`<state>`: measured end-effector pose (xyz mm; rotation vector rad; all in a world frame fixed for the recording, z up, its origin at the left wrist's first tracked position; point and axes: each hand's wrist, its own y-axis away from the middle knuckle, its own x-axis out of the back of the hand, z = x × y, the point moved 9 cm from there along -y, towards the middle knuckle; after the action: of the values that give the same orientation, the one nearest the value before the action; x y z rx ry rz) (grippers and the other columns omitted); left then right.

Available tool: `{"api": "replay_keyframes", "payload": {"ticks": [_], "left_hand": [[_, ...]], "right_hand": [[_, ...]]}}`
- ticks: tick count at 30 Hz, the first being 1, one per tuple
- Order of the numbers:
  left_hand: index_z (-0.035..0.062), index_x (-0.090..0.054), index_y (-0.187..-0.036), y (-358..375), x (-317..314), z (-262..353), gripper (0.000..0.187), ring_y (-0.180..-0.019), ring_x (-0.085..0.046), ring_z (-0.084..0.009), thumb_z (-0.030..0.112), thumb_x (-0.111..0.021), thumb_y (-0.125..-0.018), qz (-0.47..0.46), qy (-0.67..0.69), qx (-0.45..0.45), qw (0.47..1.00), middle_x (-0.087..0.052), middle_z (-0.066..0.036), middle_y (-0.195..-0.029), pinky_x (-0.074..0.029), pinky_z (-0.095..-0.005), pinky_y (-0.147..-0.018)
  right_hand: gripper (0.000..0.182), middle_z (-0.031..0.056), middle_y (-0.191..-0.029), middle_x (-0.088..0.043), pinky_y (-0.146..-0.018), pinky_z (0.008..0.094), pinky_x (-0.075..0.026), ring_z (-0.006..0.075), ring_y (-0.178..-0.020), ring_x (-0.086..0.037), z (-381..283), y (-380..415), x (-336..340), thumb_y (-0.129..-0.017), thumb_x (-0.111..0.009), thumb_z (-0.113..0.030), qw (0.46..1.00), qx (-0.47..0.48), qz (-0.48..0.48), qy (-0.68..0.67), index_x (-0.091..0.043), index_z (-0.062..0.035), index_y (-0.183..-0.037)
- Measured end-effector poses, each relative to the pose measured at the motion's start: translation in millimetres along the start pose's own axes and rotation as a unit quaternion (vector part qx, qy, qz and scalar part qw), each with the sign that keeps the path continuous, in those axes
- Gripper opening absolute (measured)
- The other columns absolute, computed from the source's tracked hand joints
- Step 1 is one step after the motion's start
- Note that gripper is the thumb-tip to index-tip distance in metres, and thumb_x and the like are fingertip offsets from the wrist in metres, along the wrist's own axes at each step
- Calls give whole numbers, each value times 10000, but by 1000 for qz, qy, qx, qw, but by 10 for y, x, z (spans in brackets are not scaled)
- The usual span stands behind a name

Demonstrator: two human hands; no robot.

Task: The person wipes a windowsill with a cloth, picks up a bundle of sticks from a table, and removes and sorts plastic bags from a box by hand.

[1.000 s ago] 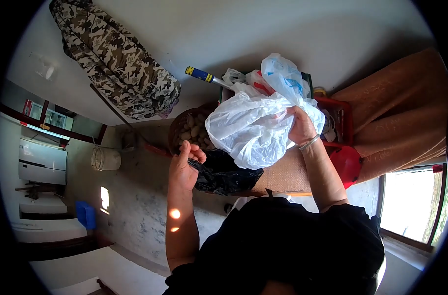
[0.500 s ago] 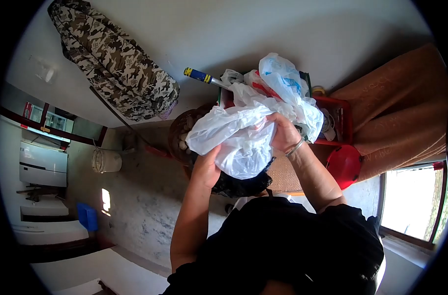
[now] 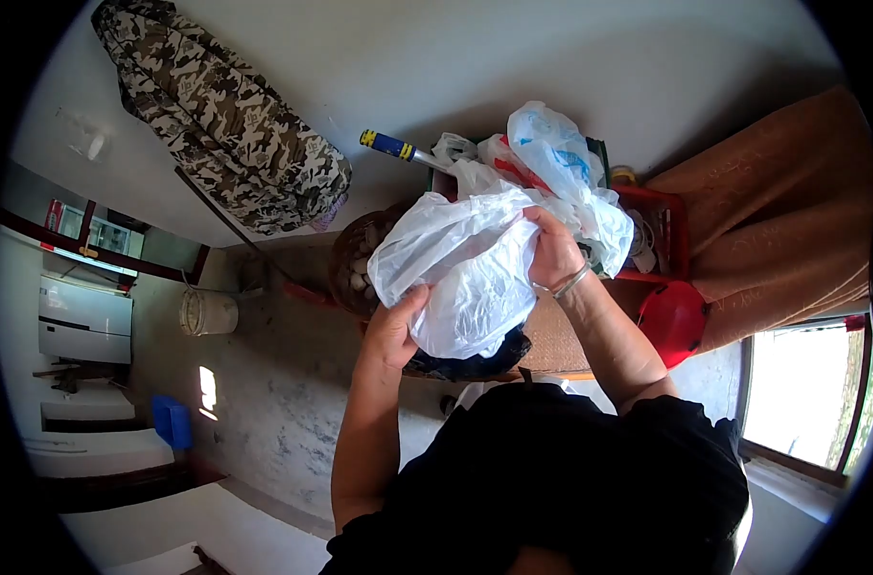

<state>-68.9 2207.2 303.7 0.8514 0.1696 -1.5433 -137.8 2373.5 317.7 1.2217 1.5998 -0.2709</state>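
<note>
A crumpled white plastic bag is stretched between my two hands, its mouth partly spread. My left hand grips its lower left edge, with the thumb on top. At the upper right edge, my right hand pinches the bag; a bangle circles that wrist. Several more plastic bags, white with blue and red print, are heaped just beyond my right hand. Below the held bag shows a black plastic bag, mostly covered.
Left of the bag stands a round basket holding pale roundish items. A blue-and-yellow handle juts from the pile. On the right are a red basket, a red round object and a brown cloth. A bucket stands on the floor.
The held bag has been spread wider, and its lower part hangs smoother and slightly lower. Both hands have shifted only a little.
</note>
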Motion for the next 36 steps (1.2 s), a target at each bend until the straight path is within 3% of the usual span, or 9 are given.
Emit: {"api": "replay_keyframes", "payload": {"ticks": [9, 14, 17, 22, 24, 26, 28, 34, 36], "left_hand": [[6, -402, -1197, 34, 98, 179, 415, -1041, -490, -224, 151, -516, -825, 4, 118, -87, 989, -489, -104, -1161, -397, -358, -896], [10, -372, -1216, 64, -52, 149, 536, -1073, -464, -216, 174, -614, -766, -28, 56, -68, 996, -472, -97, -1172, -382, -346, -908], [19, -382, -1210, 73, -88, 52, 588, -1048, -478, -208, 180, -671, -724, -33, 24, -18, 999, -487, -85, -1148, -387, -332, -897], [28, -447, -1162, 29, -52, -61, 455, -976, -520, -184, 147, -633, -765, 13, -117, 2, 993, -533, -65, -1077, -425, -308, -844], [31, -468, -1142, -24, 70, -108, 384, -960, -527, -174, 137, -594, -794, 18, 4, 3, 1000, -544, -64, -1056, -435, -308, -833], [27, -455, -1150, -6, 73, -35, 363, -975, -519, -188, 150, -550, -822, 41, 6, -5, 999, -528, -78, -1088, -424, -338, -856], [15, -416, -1184, 12, 13, 109, 386, -1022, -497, -213, 160, -512, -839, -2, 103, -59, 993, -499, -102, -1135, -399, -366, -892], [6, -365, -1229, 74, -132, 273, 437, -1073, -465, -263, 263, -414, -878, -19, 170, -87, 981, -454, -135, -1206, -353, -398, -937], [5, -391, -1211, 99, -28, 312, 430, -1068, -471, -260, 275, -419, -877, 28, 156, -122, 980, -466, -126, -1197, -354, -397, -934]], "right_hand": [[361, 105, -1097, -531, -919, 386, -360, 241, -1015, -502, 131, -132, -63, -870, -395, -258, 997, 4, -79, 0, -450, -23, -1138], [380, 94, -1093, -532, -916, 397, -361, 226, -1011, -505, 139, -112, -71, -879, -401, -317, 1000, -10, -10, 19, -452, -51, -1144], [374, 92, -1076, -540, -905, 397, -368, 220, -997, -513, 123, -137, -129, -883, -399, -325, 998, -12, -48, 31, -456, -57, -1138], [353, 89, -1029, -556, -859, 363, -408, 205, -943, -532, 180, -160, -172, -885, -412, -318, 996, -18, -89, 22, -474, -55, -1113], [354, 88, -1012, -560, -841, 351, -423, 200, -919, -541, 175, -142, -196, -886, -415, -321, 996, -16, -90, 23, -477, -51, -1108], [378, 87, -985, -565, -801, 332, -448, 190, -876, -552, 118, -86, -177, -879, -436, -340, 995, -3, -20, 97, -477, -37, -1101], [376, 94, -973, -569, -779, 317, -457, 189, -848, -563, 136, -113, -155, -877, -448, -330, 992, -4, -32, 123, -487, -23, -1091], [383, 100, -942, -585, -767, 295, -460, 186, -826, -580, 249, -202, -37, -870, -472, -310, 984, -21, -51, 168, -502, 11, -1076], [378, 99, -924, -593, -767, 290, -459, 183, -826, -582, 253, -236, 9, -869, -473, -304, 982, -12, -46, 180, -513, 18, -1063]]}}
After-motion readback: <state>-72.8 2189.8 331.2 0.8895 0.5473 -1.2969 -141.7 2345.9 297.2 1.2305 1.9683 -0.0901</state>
